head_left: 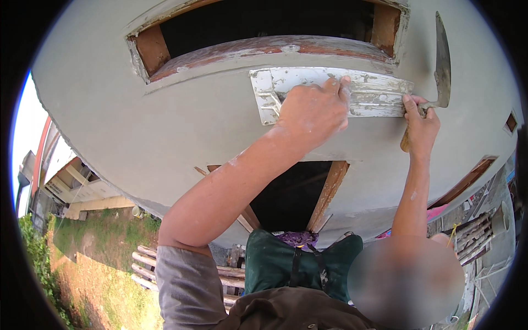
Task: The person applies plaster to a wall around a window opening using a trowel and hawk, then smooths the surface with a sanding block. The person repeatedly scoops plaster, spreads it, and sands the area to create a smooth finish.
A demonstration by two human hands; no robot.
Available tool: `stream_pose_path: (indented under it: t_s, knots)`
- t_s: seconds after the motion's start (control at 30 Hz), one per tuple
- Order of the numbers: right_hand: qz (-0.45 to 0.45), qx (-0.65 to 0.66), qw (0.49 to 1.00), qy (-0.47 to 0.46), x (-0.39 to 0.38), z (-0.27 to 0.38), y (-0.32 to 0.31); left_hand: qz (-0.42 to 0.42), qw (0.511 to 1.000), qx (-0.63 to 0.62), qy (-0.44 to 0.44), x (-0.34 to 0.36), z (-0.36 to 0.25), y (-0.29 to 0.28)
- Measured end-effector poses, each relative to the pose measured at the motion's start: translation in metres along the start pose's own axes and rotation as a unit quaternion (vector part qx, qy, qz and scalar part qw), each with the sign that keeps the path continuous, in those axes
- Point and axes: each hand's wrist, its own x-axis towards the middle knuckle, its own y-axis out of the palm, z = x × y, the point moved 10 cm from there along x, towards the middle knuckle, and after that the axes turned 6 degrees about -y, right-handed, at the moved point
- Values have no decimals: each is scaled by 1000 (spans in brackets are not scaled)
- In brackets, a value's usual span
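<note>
My left hand (314, 110) is closed around the grip of a long white plastering float (297, 76), spotted with grey plaster. The float lies along a grey plastered wall (203, 118), just below a window opening. Near the float's right end is my right hand (422, 127), its fingers wrapped round the wooden handle of a pointing trowel (443, 69). The trowel's blade points upward, and its handle end shows under the hand. My right thumb and fingertips seem to touch the float's end. The float's grip is mostly hidden by my left hand.
The window opening (264, 23) above has a worn reddish sill (220, 52). A wood-framed opening (291, 192) sits lower in the wall. Wooden poles (146, 267) lie below me, with grassy ground (104, 242) far down at left and stacked wood (474, 239) at right.
</note>
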Motion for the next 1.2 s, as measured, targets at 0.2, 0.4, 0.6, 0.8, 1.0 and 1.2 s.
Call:
stream_pose_path:
  t_s: [0.2, 0.4, 0.6, 0.8, 1.0, 1.2]
  knots:
    - [2, 6, 1000, -5, 1, -3, 0, 19, 1000, -3, 1, 1, 1, 2]
    - [-8, 46, 999, -9, 1, -6, 1, 15, 1000, 9, -5, 2, 1, 2]
    - [3, 33, 999, -28, 1, -4, 0, 27, 1000, 7, -7, 3, 0, 0]
    - [1, 17, 1000, -7, 1, -6, -2, 48, 998, 17, -21, 3, 1, 2]
    - [-134, 18, 991, 12, -68, -37, -99, 24, 1000, 17, 1, 3, 0, 0]
    - [-27, -130, 982, 135, -124, -69, -193, 11, 1000, 16, 18, 1, -1, 1]
